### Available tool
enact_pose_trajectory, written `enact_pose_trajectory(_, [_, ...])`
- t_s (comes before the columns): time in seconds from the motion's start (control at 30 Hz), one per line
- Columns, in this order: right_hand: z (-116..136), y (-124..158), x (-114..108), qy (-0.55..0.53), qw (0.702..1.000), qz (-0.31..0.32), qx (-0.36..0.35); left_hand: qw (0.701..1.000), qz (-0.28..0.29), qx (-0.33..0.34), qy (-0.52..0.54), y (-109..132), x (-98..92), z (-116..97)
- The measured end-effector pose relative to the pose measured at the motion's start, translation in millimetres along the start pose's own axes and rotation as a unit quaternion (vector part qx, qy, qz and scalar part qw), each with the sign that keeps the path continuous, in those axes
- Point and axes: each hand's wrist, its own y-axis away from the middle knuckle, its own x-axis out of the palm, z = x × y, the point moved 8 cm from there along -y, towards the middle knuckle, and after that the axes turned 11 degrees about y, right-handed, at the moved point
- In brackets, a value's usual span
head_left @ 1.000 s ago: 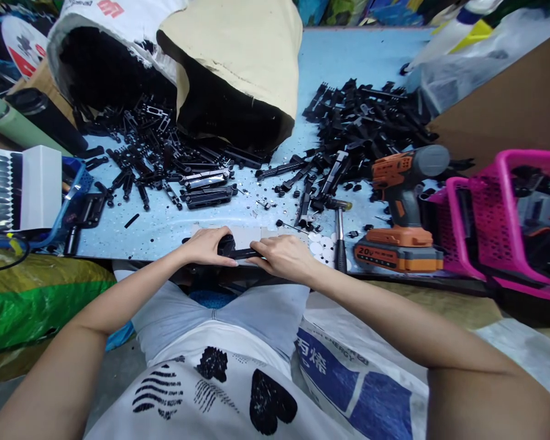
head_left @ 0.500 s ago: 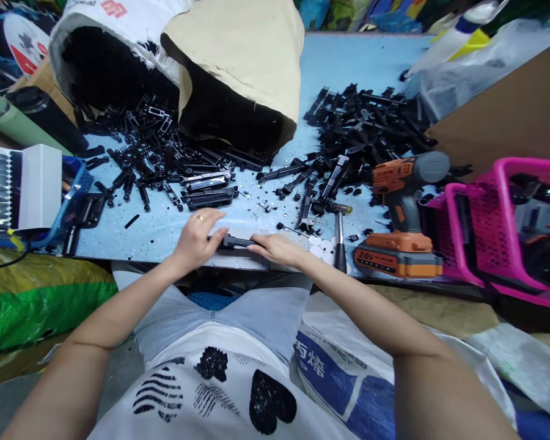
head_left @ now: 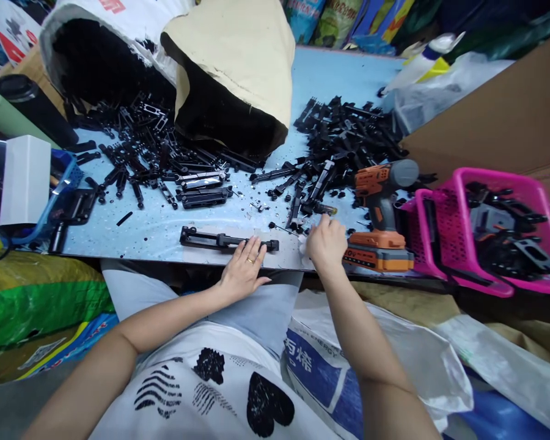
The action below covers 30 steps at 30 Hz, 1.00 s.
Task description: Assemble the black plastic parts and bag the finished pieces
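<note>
A long black hinged plastic part (head_left: 201, 238) lies lengthwise on the pale mat at the table's front edge. My left hand (head_left: 244, 269), with a ring on one finger, rests on its right half, fingers stretched out flat. To the right, my right hand (head_left: 326, 244) is closed around the handle of a hammer (head_left: 330, 211). Only the hammer's head, with a yellowish end, shows past the fingers; the handle is hidden under the hand.
An orange cordless drill (head_left: 380, 214) stands just right of my right hand, beside a pink basket (head_left: 462, 244) of black parts. Heaps of black parts (head_left: 348, 134) lie behind, near a cream sack (head_left: 233, 55). A blue basket (head_left: 68, 183) is at left.
My left hand has shifted right and now lies flat on the black part. My right hand has let go of that part, moved right and closed on the hammer.
</note>
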Motion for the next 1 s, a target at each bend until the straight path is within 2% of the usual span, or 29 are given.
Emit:
enact_pose_trajectory(0.07, [-20.4, 7.1, 16.7, 0.026, 0.996, 0.046, 0.073, 1.000, 0.021, -0.009, -0.016, -3.2, 12.2, -1.2])
enact_pose_trajectory(0.17, [-31.9, 16.8, 31.7, 0.031, 0.990, 0.082, 0.113, 0.998, 0.037, -0.017, -0.046, -6.2, 30.3, 0.6])
enact_pose_trajectory(0.27, [-40.8, 23.5, 23.7, -0.001, 0.988, 0.052, 0.147, 0.998, 0.011, -0.029, -0.056, -8.8, 41.5, 6.0])
enact_pose_trajectory(0.33, [-38.8, 27.3, 6.9, -0.065, 0.989, 0.020, 0.128, 0.998, -0.016, -0.030, -0.045, -10.5, 45.1, 8.7])
enact_pose_trajectory(0.4, [-25.9, 33.6, -14.6, -0.164, 0.984, 0.027, 0.064, 0.999, -0.033, -0.024, -0.030, -11.7, 47.6, 10.0])
enact_pose_trajectory(0.47, [-5.2, 46.4, -42.4, -0.282, 0.957, 0.064, -0.018, 0.999, -0.039, -0.021, -0.018, -12.2, 49.6, 11.1])
enact_pose_trajectory(0.53, [13.3, 64.9, -76.4, -0.384, 0.917, 0.077, -0.082, 0.999, -0.044, -0.020, -0.013, -12.0, 50.6, 12.5])
enact_pose_trajectory(0.6, [24.0, 83.4, -104.2, -0.443, 0.889, 0.041, -0.105, 0.998, -0.051, -0.017, -0.014, -11.5, 50.6, 13.8])
enact_pose_trajectory(0.63, [29.8, 91.6, -110.7, -0.451, 0.885, 0.020, -0.112, 0.998, -0.054, -0.012, -0.017, -11.2, 50.4, 14.1])
enact_pose_trajectory(0.7, [52.4, 104.7, -101.9, -0.408, 0.901, 0.036, -0.147, 0.998, -0.052, -0.004, -0.024, -10.6, 50.5, 14.7])
enact_pose_trajectory(0.77, [83.7, 114.3, -70.2, -0.305, 0.921, 0.126, -0.207, 0.999, -0.038, 0.000, -0.029, -10.1, 51.4, 14.6])
enact_pose_trajectory(0.83, [102.4, 118.7, -39.1, -0.227, 0.918, 0.211, -0.246, 0.999, -0.023, -0.004, -0.032, -9.7, 51.2, 12.8])
enact_pose_trajectory(0.9, [96.8, 109.0, -26.0, -0.236, 0.919, 0.229, -0.219, 0.999, -0.011, -0.015, -0.031, -9.1, 47.0, 9.4])
enact_pose_trajectory(0.93, [84.3, 99.1, -24.5, -0.259, 0.924, 0.214, -0.184, 0.999, -0.005, -0.021, -0.028, -8.6, 42.5, 7.9])
enact_pose_trajectory(1.0, [43.5, 74.8, -22.5, -0.280, 0.942, 0.163, -0.093, 1.000, 0.017, -0.008, -0.006, -7.0, 27.1, 4.7])
